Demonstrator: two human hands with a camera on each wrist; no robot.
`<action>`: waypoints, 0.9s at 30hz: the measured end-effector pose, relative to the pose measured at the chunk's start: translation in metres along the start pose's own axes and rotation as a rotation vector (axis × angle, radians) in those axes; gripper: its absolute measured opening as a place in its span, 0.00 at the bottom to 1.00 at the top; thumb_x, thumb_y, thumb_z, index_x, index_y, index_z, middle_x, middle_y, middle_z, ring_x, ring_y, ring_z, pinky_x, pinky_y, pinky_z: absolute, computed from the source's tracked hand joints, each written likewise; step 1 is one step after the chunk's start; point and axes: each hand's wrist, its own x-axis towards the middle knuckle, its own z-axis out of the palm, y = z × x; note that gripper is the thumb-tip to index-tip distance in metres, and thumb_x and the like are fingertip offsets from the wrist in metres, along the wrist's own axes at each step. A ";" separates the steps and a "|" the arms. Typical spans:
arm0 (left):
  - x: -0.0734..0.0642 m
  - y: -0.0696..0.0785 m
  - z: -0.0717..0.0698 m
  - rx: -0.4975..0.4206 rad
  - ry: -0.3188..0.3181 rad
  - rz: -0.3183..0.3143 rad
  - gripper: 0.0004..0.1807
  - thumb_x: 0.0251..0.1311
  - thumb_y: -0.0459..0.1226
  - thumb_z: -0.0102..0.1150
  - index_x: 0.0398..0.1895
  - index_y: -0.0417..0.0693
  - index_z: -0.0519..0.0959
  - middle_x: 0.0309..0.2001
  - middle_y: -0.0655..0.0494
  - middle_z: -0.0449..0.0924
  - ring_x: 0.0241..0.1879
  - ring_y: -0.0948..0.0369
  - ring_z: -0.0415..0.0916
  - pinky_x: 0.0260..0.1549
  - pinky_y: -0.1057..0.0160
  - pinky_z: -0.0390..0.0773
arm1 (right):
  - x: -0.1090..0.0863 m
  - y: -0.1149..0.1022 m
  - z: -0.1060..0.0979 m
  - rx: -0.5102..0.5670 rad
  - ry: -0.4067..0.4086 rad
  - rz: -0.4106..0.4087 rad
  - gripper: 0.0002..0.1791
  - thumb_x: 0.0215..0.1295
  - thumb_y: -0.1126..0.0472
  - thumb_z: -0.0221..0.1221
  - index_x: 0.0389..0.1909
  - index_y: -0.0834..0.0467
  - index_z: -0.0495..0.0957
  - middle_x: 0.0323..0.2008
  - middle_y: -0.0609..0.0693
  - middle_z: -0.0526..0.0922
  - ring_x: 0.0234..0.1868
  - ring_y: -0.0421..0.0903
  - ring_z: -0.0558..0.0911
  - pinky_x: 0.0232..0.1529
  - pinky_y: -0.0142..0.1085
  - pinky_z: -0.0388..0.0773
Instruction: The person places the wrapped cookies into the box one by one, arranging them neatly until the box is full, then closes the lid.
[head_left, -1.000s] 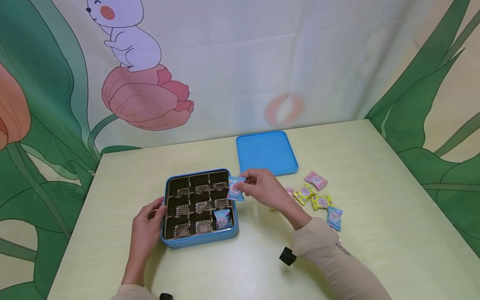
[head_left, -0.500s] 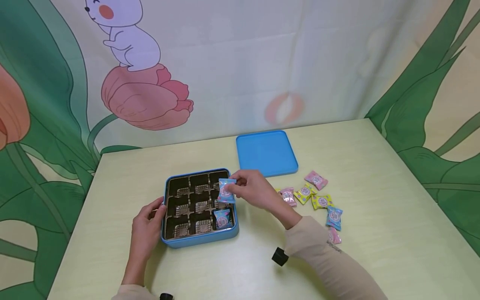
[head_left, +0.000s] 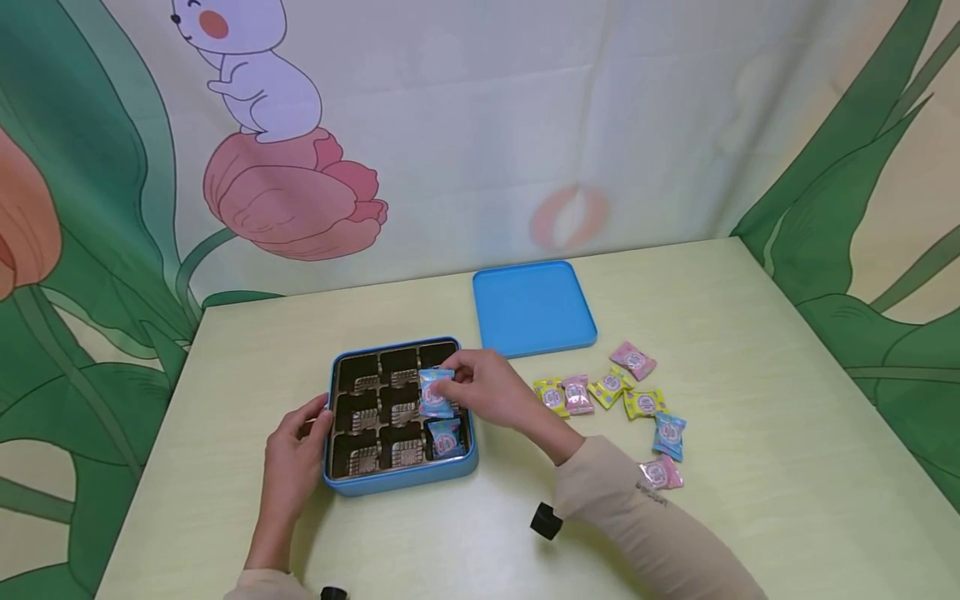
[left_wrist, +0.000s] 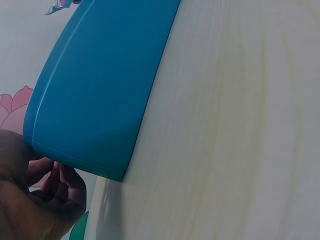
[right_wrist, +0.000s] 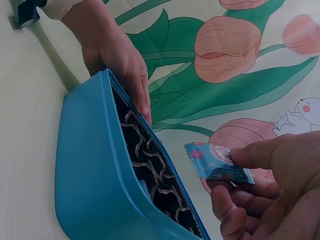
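My right hand (head_left: 491, 387) pinches a blue wrapped candy (right_wrist: 216, 162) between thumb and fingers. It is over the right column of the blue box (head_left: 405, 477), above the middle compartment. The box holds a dark tray with nine-part divisions in three rows, its sides facing upward. Another blue wrapped candy (head_left: 446, 438) lies in the front right compartment. On the box's left side rests my left hand (head_left: 294, 442), thumb and fingers against the wall near the rim. In the left wrist view its fingers (left_wrist: 62, 187) are by the box's corner.
Behind and to the right lies a blue lid (head_left: 534, 308). Several pink, yellow and blue wrapped candies are scattered on the table right of the box, among them a yellow one (head_left: 643, 404) and a pink one (head_left: 660, 472). A printed curtain (head_left: 450, 125) hangs behind the table.
My right hand has moved left and slightly down with the blue candy, from the box's right rim to over its right column. The left hand and box have stayed in place.
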 end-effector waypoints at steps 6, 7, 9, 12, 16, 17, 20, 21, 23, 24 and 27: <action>0.000 0.000 0.000 0.003 0.004 0.007 0.24 0.79 0.44 0.52 0.71 0.43 0.74 0.62 0.44 0.76 0.52 0.54 0.74 0.38 0.81 0.69 | 0.002 -0.004 0.008 0.000 -0.006 -0.013 0.14 0.69 0.60 0.66 0.50 0.65 0.84 0.29 0.46 0.83 0.27 0.40 0.77 0.29 0.31 0.74; 0.001 0.000 0.000 0.002 0.002 0.004 0.24 0.79 0.44 0.52 0.71 0.43 0.74 0.62 0.44 0.75 0.53 0.54 0.74 0.38 0.81 0.69 | 0.002 -0.005 0.009 -0.001 -0.008 -0.016 0.14 0.69 0.60 0.65 0.49 0.65 0.84 0.29 0.46 0.83 0.28 0.40 0.77 0.29 0.31 0.74; 0.001 0.000 0.000 0.002 -0.002 -0.001 0.24 0.79 0.44 0.52 0.72 0.43 0.74 0.63 0.44 0.75 0.53 0.54 0.74 0.38 0.81 0.69 | 0.003 -0.007 0.011 -0.004 -0.011 -0.027 0.12 0.70 0.60 0.65 0.47 0.64 0.85 0.29 0.46 0.82 0.27 0.39 0.76 0.29 0.31 0.74; 0.000 -0.001 0.000 0.002 -0.004 -0.004 0.24 0.79 0.44 0.52 0.72 0.43 0.74 0.63 0.44 0.75 0.54 0.53 0.74 0.38 0.81 0.69 | 0.004 -0.009 0.014 -0.012 -0.012 -0.037 0.10 0.70 0.60 0.65 0.45 0.62 0.85 0.28 0.46 0.81 0.26 0.41 0.76 0.28 0.31 0.73; 0.000 -0.001 0.000 0.001 -0.004 0.000 0.24 0.79 0.44 0.52 0.72 0.43 0.74 0.63 0.44 0.75 0.54 0.53 0.74 0.38 0.81 0.69 | 0.005 -0.010 0.018 0.019 -0.022 -0.033 0.10 0.71 0.61 0.65 0.47 0.63 0.85 0.28 0.46 0.81 0.23 0.51 0.80 0.26 0.33 0.77; 0.001 -0.002 0.000 -0.001 -0.002 0.003 0.24 0.79 0.44 0.52 0.71 0.43 0.74 0.63 0.44 0.75 0.54 0.53 0.74 0.38 0.81 0.69 | 0.005 -0.010 0.019 0.028 -0.025 -0.031 0.11 0.71 0.61 0.65 0.47 0.63 0.85 0.27 0.46 0.81 0.22 0.53 0.80 0.25 0.33 0.77; 0.000 -0.001 0.000 -0.002 -0.002 0.009 0.24 0.79 0.45 0.52 0.71 0.43 0.74 0.63 0.44 0.75 0.53 0.54 0.74 0.38 0.81 0.69 | 0.005 -0.011 0.022 0.036 -0.033 -0.023 0.11 0.71 0.60 0.64 0.48 0.63 0.84 0.27 0.46 0.81 0.19 0.53 0.80 0.25 0.33 0.78; 0.001 -0.002 0.000 -0.004 -0.001 0.011 0.24 0.79 0.44 0.52 0.71 0.43 0.74 0.63 0.44 0.75 0.53 0.54 0.74 0.38 0.81 0.69 | 0.005 -0.011 0.023 0.031 -0.033 -0.022 0.11 0.71 0.60 0.64 0.48 0.63 0.85 0.26 0.46 0.81 0.19 0.50 0.79 0.26 0.33 0.76; 0.001 -0.002 0.000 -0.005 -0.001 0.013 0.24 0.79 0.44 0.52 0.71 0.43 0.74 0.63 0.44 0.75 0.53 0.54 0.74 0.38 0.81 0.69 | 0.006 -0.010 0.026 0.018 -0.033 -0.024 0.11 0.71 0.60 0.64 0.47 0.62 0.85 0.26 0.45 0.81 0.20 0.43 0.76 0.28 0.32 0.74; 0.001 -0.002 0.000 -0.006 -0.002 0.012 0.24 0.79 0.44 0.52 0.71 0.43 0.74 0.63 0.44 0.75 0.53 0.54 0.74 0.38 0.81 0.69 | 0.006 -0.010 0.027 0.013 -0.034 -0.025 0.10 0.71 0.60 0.64 0.47 0.62 0.85 0.26 0.44 0.80 0.21 0.41 0.75 0.28 0.31 0.73; 0.001 -0.002 0.000 -0.015 0.001 0.010 0.24 0.79 0.44 0.53 0.71 0.42 0.75 0.63 0.44 0.75 0.53 0.54 0.74 0.38 0.81 0.69 | 0.007 -0.009 0.031 -0.003 -0.037 -0.032 0.09 0.71 0.59 0.64 0.46 0.60 0.86 0.25 0.43 0.80 0.23 0.38 0.73 0.28 0.32 0.71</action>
